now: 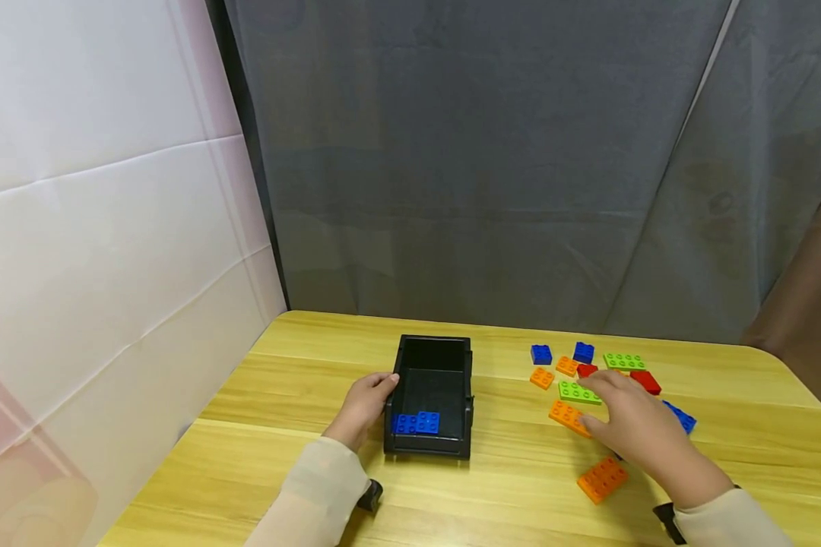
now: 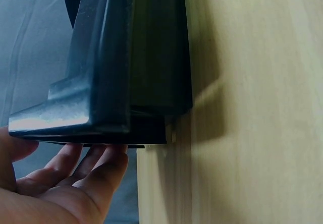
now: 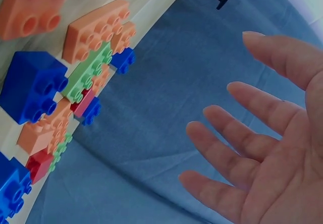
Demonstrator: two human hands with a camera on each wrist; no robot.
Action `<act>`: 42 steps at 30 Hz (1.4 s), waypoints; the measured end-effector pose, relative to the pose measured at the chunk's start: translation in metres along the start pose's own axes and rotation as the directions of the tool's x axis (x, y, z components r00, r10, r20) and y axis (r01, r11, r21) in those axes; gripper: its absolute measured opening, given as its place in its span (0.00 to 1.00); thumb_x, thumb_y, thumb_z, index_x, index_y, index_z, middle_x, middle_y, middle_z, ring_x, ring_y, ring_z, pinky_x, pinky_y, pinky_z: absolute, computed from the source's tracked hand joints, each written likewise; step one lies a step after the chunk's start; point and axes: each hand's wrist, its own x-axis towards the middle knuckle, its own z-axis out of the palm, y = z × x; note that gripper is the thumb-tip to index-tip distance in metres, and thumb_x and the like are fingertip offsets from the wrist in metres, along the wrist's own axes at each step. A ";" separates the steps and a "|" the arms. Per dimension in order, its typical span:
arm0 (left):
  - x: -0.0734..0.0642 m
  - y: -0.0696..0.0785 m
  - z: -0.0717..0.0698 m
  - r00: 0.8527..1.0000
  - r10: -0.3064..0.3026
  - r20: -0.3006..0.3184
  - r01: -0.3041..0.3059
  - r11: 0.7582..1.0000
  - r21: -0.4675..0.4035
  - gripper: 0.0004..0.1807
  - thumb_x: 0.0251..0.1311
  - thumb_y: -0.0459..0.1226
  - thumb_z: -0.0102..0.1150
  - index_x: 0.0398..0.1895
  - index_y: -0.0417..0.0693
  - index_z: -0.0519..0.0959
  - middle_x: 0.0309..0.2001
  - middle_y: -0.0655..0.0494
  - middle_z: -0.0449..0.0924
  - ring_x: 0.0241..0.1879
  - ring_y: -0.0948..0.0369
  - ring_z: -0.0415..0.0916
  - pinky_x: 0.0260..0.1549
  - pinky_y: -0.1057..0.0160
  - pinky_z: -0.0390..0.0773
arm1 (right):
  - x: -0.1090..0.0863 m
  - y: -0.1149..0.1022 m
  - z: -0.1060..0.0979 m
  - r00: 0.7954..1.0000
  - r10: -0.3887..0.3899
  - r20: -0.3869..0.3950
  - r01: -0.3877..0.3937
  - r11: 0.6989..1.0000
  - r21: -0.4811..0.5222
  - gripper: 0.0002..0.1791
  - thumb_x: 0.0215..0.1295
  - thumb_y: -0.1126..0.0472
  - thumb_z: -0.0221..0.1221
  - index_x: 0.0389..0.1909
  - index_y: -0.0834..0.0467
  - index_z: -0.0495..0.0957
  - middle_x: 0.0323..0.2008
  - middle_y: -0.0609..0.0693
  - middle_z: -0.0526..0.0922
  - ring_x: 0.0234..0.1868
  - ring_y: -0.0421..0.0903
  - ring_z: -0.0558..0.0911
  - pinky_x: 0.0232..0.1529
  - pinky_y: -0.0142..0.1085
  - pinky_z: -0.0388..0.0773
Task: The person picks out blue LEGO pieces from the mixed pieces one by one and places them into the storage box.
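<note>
Bricks (image 1: 566, 418) in orange, green, red and blue lie beneath and around the right hand (image 1: 639, 425), which hovers spread and holds nothing. The left hand (image 1: 364, 406) grips a black bin (image 1: 427, 447) just to its right, blue bricks (image 1: 428, 422) inside.

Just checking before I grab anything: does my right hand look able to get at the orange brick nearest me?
Probably yes: your right hand hovers empty close by, fingers spread, and that orange brick lies on the table with nothing on top of it.
</note>
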 end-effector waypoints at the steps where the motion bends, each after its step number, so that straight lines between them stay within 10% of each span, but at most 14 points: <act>1: 0.000 0.000 0.000 1.000 -0.001 0.000 0.001 1.000 -0.001 0.24 0.72 0.44 0.47 0.61 0.34 0.72 0.59 0.37 0.73 0.59 0.43 0.69 0.60 0.42 0.67 | -0.001 0.001 0.000 1.000 0.000 -0.001 0.000 1.000 -0.002 0.28 0.55 0.56 0.69 0.57 0.61 0.77 0.58 0.64 0.74 0.58 0.65 0.72 0.50 0.63 0.72; 42: 0.000 0.000 -0.001 1.000 0.006 0.006 -0.006 1.000 -0.017 0.24 0.72 0.43 0.47 0.61 0.33 0.72 0.59 0.36 0.73 0.58 0.44 0.70 0.60 0.43 0.68 | -0.017 0.054 0.003 0.980 0.147 0.131 -0.140 0.989 -0.055 0.31 0.53 0.51 0.70 0.54 0.63 0.77 0.54 0.69 0.75 0.53 0.68 0.74 0.45 0.63 0.74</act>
